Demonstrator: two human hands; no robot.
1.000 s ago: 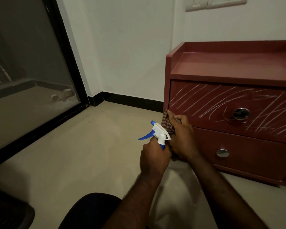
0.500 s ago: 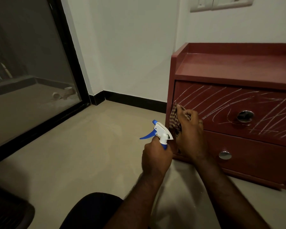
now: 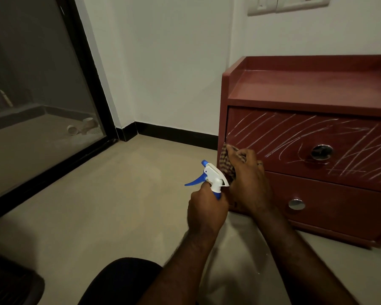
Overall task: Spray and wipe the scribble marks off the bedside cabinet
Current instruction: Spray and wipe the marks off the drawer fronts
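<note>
A red-brown bedside cabinet [image 3: 312, 89] stands on the floor at the right. White scribble marks [image 3: 295, 139] cover its upper drawer front around a round metal knob [image 3: 321, 152]. My right hand [image 3: 249, 179] holds a checked cloth [image 3: 226, 164] against the lower left corner of that drawer. My left hand [image 3: 207, 210] grips the neck of a white and blue spray bottle [image 3: 213, 177], just left of the cloth, nozzle pointing left and away. The bottle's body is hidden under my hand.
The lower drawer [image 3: 339, 208] has its own knob [image 3: 296, 204] and no marks. A glass sliding door [image 3: 31, 106] with a black frame fills the left. Beige floor [image 3: 97, 205] lies between. A switch plate [image 3: 288, 3] is on the wall. My knee [image 3: 123, 280] is at the bottom.
My right hand and the cloth have shifted slightly up and right along the drawer's left edge. The left hand still holds the spray bottle in much the same place.
</note>
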